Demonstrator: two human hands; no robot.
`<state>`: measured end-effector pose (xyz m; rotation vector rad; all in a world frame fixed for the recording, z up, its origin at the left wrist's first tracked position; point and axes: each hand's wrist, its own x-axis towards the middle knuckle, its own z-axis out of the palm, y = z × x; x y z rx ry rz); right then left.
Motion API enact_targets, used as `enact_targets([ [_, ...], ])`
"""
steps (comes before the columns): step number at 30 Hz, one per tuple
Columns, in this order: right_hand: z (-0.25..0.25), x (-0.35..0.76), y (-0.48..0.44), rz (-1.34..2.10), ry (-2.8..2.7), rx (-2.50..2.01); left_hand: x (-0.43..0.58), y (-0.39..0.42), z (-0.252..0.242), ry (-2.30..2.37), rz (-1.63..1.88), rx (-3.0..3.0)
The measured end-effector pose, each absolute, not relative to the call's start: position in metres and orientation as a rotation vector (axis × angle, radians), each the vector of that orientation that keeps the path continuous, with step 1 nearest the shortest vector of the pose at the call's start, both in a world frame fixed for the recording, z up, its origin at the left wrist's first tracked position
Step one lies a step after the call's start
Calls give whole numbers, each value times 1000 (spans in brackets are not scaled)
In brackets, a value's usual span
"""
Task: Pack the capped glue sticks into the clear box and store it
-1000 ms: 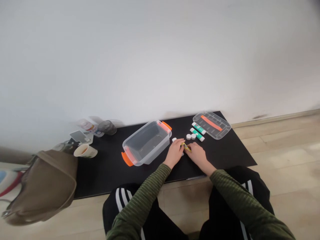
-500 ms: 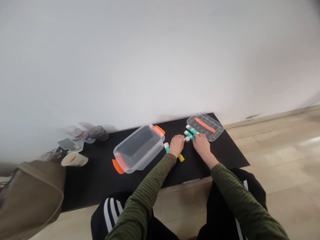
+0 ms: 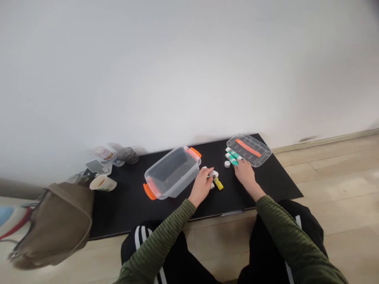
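1. The left hand (image 3: 201,186) is curling its fingertips over a slim green-and-white glue stick (image 3: 211,176), though the view is too small to be sure of a grip, beside a yellow glue stick (image 3: 218,184) and white caps (image 3: 214,174).
2. The right hand (image 3: 245,173) is resting half-open, holding nothing, its fingertips touching two green-and-white glue sticks (image 3: 232,157), with a loose white cap (image 3: 227,164) just beside them.
3. A clear plastic box (image 3: 171,172) with orange handles is sitting left of the hands on a black mat (image 3: 124,215), and its clear lid (image 3: 248,145) is lying beyond the sticks.
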<state>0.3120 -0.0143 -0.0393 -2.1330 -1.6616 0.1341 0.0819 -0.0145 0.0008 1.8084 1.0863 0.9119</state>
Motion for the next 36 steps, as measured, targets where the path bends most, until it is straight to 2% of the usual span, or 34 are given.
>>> enact_targets([
  [5, -29, 311, -26, 250, -1620, -2020, 70, -30, -7, 991, 956, 1155],
  [9, -20, 301, -42, 561, -1511, -1764, 72, -29, -7, 833, 983, 673],
  [13, -14, 286, -59, 991, -1418, -1432, 71, -27, -5, 743, 983, 498],
  [16, -10, 279, -68, 1107, -1469, -1332, 70, -27, -4, 705, 977, 456],
  [28, 0, 280, -73, 851, -1740, -1454, 69, -28, 4, 701, 1015, 454],
  [36, 9, 290, -74, 684, -1831, -1428, 69, -32, 1, 788, 1038, 651],
])
